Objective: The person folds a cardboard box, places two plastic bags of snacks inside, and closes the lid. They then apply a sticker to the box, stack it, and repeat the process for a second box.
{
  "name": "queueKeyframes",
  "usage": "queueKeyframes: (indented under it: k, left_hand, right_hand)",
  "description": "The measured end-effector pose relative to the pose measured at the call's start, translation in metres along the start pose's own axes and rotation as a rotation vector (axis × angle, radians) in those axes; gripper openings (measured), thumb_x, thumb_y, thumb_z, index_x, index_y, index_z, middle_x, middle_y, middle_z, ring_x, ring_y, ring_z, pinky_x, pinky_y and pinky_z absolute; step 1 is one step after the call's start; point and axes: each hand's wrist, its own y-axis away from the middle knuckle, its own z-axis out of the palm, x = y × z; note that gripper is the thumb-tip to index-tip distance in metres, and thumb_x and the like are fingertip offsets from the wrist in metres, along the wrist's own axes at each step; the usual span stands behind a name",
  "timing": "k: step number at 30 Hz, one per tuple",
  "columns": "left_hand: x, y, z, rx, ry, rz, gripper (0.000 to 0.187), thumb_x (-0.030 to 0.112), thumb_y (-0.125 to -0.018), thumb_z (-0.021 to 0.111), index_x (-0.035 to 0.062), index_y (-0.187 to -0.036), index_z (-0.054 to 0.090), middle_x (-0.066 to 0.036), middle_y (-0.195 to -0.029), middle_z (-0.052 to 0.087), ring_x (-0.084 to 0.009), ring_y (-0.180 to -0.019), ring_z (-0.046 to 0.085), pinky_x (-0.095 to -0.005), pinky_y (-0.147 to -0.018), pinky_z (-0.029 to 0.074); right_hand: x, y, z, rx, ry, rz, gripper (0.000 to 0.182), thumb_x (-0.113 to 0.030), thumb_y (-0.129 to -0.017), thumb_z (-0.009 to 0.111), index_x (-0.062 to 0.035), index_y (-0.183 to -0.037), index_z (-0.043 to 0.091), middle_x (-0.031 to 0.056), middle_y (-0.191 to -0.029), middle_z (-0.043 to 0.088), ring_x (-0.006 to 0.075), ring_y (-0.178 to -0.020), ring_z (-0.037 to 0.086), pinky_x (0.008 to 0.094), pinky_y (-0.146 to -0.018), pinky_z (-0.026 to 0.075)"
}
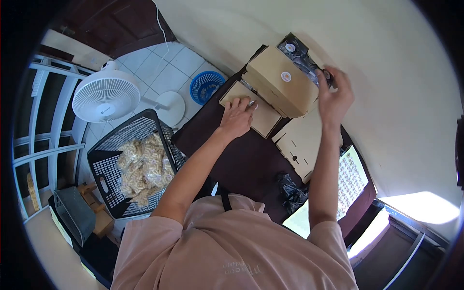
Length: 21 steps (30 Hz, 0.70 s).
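A dark counter [241,159] stands by a cream wall, tiled floor at upper left. Left hand [237,116] presses flat on a cardboard panel [251,108]; right hand [333,94] pinches a black packet [302,55] atop the cardboard box [280,82]. A black basket [130,159] holds bagged snacks [142,166].

A white fan [105,99], a blue basket [207,87] and a black crate [104,166] of packets stand on the floor.

A dark brown table [241,159] carries a flat brown cardboard piece [251,108] at its far left, and just right of it a closed cardboard box [278,84] bearing round stickers. A pale wooden panel with cut slots [304,145] lies to the right, with crumpled black plastic [292,188] near it and a light sheet printed with rows of small marks [350,181] at the right edge.
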Motion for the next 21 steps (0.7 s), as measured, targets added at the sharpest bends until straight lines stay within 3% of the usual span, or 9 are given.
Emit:
queueKeyframes:
  k: [2,5,8,12,15,17,18,20,21]
  left_hand:
    - [0.000,-0.002,-0.001,0.020,-0.010,0.000,0.049,0.015,-0.088,0.058,0.0140,-0.137,0.054,-0.008,-0.129,0.047,-0.0275,-0.120,0.041,-0.0459,-0.093,0.035]
    - [0.004,-0.002,-0.003,-0.023,-0.049,-0.011,0.049,0.015,-0.089,0.055,0.0131,-0.138,0.053,-0.009,-0.130,0.046,-0.0288,-0.119,0.041,-0.0459,-0.092,0.035]
    - [0.006,-0.003,-0.003,-0.042,-0.098,-0.023,0.049,0.016,-0.090,0.055,0.0134,-0.139,0.052,-0.008,-0.131,0.047,-0.0277,-0.119,0.042,-0.0457,-0.092,0.035]
    - [-0.006,-0.005,-0.011,-0.047,0.082,-0.035,0.048,0.014,-0.090,0.055,0.0123,-0.138,0.053,-0.009,-0.123,0.052,-0.0282,-0.118,0.045,-0.0457,-0.095,0.037]
    - [-0.024,-0.009,-0.006,0.187,0.385,0.063,0.042,0.009,-0.087,0.058,0.0123,-0.129,0.060,-0.009,-0.115,0.059,-0.0276,-0.105,0.053,-0.0440,-0.090,0.043]
    - [-0.023,-0.017,-0.024,0.420,0.510,-0.003,0.030,0.003,-0.086,0.059,0.0065,-0.115,0.065,-0.011,-0.095,0.062,-0.0301,-0.089,0.059,-0.0410,-0.081,0.048]
    - [-0.020,-0.026,-0.033,0.418,0.507,0.005,0.030,0.003,-0.086,0.059,0.0065,-0.115,0.065,-0.011,-0.095,0.062,-0.0301,-0.089,0.059,-0.0410,-0.081,0.048]
    - [-0.008,-0.044,-0.050,0.727,0.602,-0.147,0.022,0.002,-0.086,0.060,0.0033,-0.106,0.067,-0.011,-0.085,0.061,-0.0308,-0.080,0.060,-0.0397,-0.077,0.049]
    - [-0.002,-0.054,-0.062,0.679,0.667,-0.164,0.024,0.005,-0.086,0.061,0.0050,-0.110,0.066,-0.013,-0.093,0.060,-0.0311,-0.089,0.059,-0.0388,-0.082,0.049]
  right_hand:
    - [0.027,-0.018,0.005,0.049,0.037,-0.021,0.023,-0.012,-0.081,0.074,-0.0067,-0.103,0.072,0.0145,-0.103,0.070,0.0319,-0.102,0.064,0.0398,-0.088,0.049]
    - [0.056,-0.015,0.025,-0.160,0.144,-0.169,0.024,-0.016,-0.085,0.070,-0.0086,-0.107,0.072,0.0151,-0.118,0.067,0.0347,-0.109,0.062,0.0446,-0.095,0.046]
    - [0.067,-0.006,0.040,-0.321,0.124,-0.088,0.022,-0.017,-0.087,0.067,-0.0091,-0.107,0.071,0.0143,-0.115,0.069,0.0349,-0.112,0.061,0.0459,-0.097,0.045]
    - [0.072,0.014,0.056,-0.247,0.222,-0.151,0.020,-0.015,-0.087,0.065,-0.0086,-0.104,0.071,0.0125,-0.113,0.070,0.0346,-0.111,0.061,0.0459,-0.096,0.045]
    - [0.072,0.015,0.054,-0.248,0.208,-0.158,0.020,-0.015,-0.087,0.066,-0.0074,-0.105,0.071,0.0113,-0.113,0.070,0.0344,-0.112,0.061,0.0463,-0.096,0.045]
    - [0.073,0.012,0.048,-0.276,0.152,-0.121,0.023,-0.016,-0.086,0.068,-0.0069,-0.106,0.071,0.0122,-0.114,0.069,0.0348,-0.113,0.060,0.0461,-0.097,0.045]
    - [0.072,0.008,0.044,-0.304,0.095,-0.091,0.026,-0.016,-0.085,0.070,-0.0064,-0.108,0.071,0.0132,-0.116,0.069,0.0351,-0.113,0.060,0.0459,-0.097,0.045]
    - [0.069,0.002,0.034,-0.264,0.072,-0.034,0.028,-0.017,-0.083,0.072,-0.0064,-0.109,0.071,0.0147,-0.117,0.068,0.0352,-0.114,0.060,0.0450,-0.098,0.045]
    - [0.069,0.001,0.031,-0.230,0.048,0.013,0.031,-0.017,-0.081,0.074,-0.0064,-0.110,0.071,0.0163,-0.119,0.067,0.0353,-0.114,0.059,0.0442,-0.099,0.045]
